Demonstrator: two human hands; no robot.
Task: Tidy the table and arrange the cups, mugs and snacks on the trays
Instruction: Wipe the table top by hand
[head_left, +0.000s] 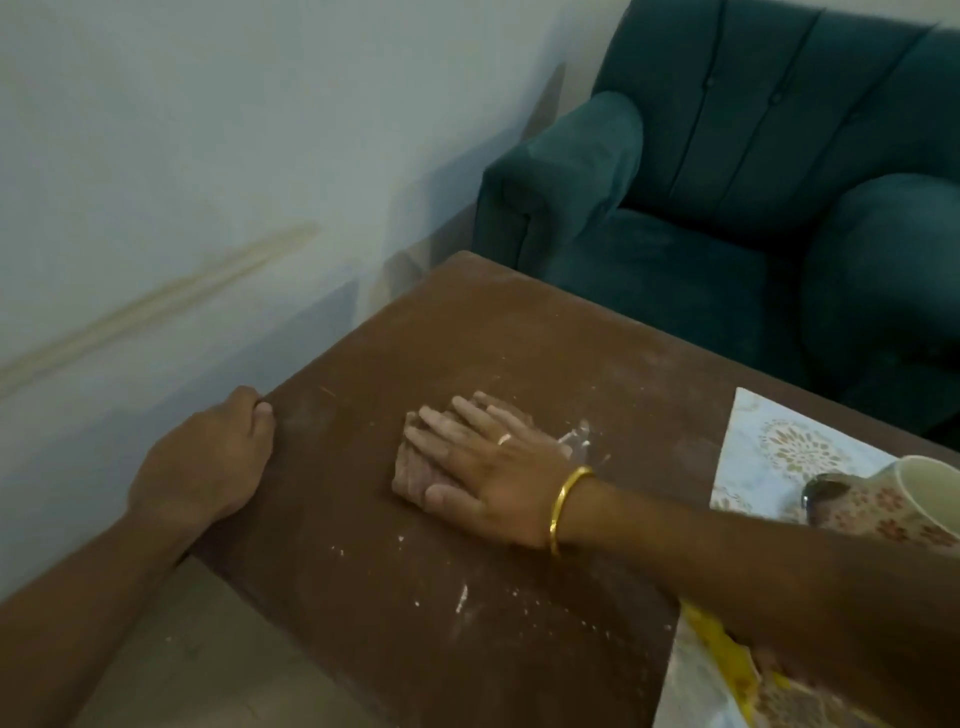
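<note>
Brown bench (363, 597) dusted with white crumbs; wall close along its left edge, teal armchair (727, 208) just past the far edge.

Left hand (208, 462) is curled closed over the bench's left edge. Right hand (483, 467) is laid flat, fingers spread, pressing a brownish cloth (410, 478) mid-bench. Open surface is seen around the cloth. A floral mug (898, 509) lies tipped on a patterned tray (779, 441) at the right edge.

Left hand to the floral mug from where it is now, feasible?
Probably not directly: the left hand grips the table's far-left edge, and the right hand and forearm lie between it and the floral mug.
</note>
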